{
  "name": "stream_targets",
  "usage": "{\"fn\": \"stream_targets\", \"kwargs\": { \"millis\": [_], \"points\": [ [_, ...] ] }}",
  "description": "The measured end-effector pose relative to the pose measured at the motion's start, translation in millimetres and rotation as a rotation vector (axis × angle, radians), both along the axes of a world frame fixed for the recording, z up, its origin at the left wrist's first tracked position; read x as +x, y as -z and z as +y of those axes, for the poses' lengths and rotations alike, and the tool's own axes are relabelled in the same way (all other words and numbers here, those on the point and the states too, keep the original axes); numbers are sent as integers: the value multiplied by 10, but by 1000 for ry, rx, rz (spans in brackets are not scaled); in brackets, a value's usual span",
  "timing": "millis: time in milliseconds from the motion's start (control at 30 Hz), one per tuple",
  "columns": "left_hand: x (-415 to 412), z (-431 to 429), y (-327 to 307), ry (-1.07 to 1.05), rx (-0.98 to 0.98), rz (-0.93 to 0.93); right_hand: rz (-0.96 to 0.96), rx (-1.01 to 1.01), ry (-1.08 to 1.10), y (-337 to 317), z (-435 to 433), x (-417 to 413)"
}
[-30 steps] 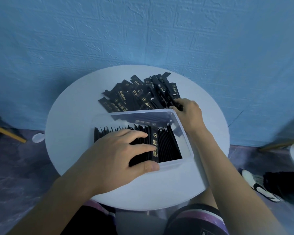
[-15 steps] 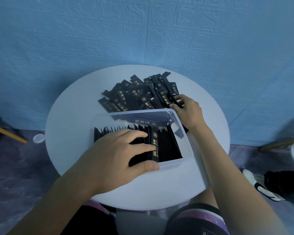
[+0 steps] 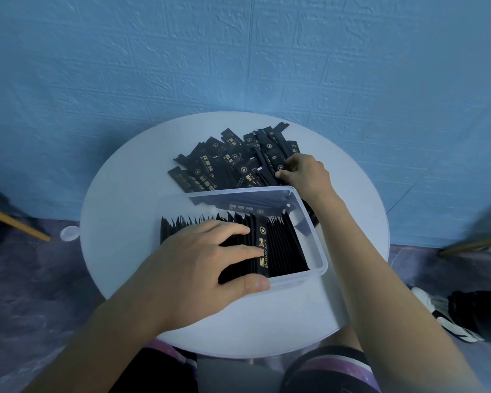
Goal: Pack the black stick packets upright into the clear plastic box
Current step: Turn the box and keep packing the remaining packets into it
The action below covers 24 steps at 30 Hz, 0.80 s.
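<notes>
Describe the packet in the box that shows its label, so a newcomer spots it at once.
On the round white table, look in the clear plastic box at the row of upright black packets. Right beside the fingertips of the left hand stands the labelled packet. Its neighbours show only dark edges; it alone shows a gold ring logo and lettering.

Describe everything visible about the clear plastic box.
The clear plastic box is a rectangular, translucent tub with rounded corners and a thick rim, with no lid on it. It sits flat on the round white table, on the person's side of the loose packets. A row of black stick packets stands upright inside, leaving a gap at the right end. The left hand presses on the row, thumb against the front wall.
</notes>
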<state>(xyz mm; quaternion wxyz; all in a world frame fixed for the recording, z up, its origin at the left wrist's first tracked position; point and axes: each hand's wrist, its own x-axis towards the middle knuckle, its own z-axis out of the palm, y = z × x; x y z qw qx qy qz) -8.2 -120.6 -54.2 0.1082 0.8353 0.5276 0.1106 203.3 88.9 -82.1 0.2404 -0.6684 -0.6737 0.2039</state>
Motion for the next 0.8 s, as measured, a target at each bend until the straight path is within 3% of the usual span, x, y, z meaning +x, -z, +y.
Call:
{"fn": "stream_targets", "kwargs": {
  "millis": [233,800],
  "points": [
    [-2,-4,5,-2,14,-2,-3,-103,34,-26,29,20],
    [10,-2,-21,1,-7,38,574,-6,-31,-148,-148,174]
  ]
}}
